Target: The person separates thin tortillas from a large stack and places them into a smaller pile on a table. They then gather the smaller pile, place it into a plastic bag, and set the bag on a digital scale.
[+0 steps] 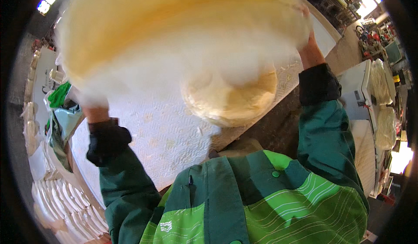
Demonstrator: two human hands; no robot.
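A large pale yellow sheet of soft, fluffy padding [183, 19], blurred by motion, is held up across the top of the view. My left hand [94, 105] grips its lower left edge, the fingers mostly hidden in blur. At the right edge, my right hand [308, 41] holds the same sheet, with its fingers partly behind it. Below the sheet, a round cream-coloured bundle in clear plastic wrap [232, 103] lies on a white surface with a quilted pattern [160, 146], near its right edge.
Green and pale blue cloths [63, 107] lie at the left. Stacks of white folded pieces [65, 205] stand at the lower left. On the right are a white chest-like box [356, 90] and plastic-wrapped bundles [385, 126]. Dark floor [274, 123] shows beside the quilted surface.
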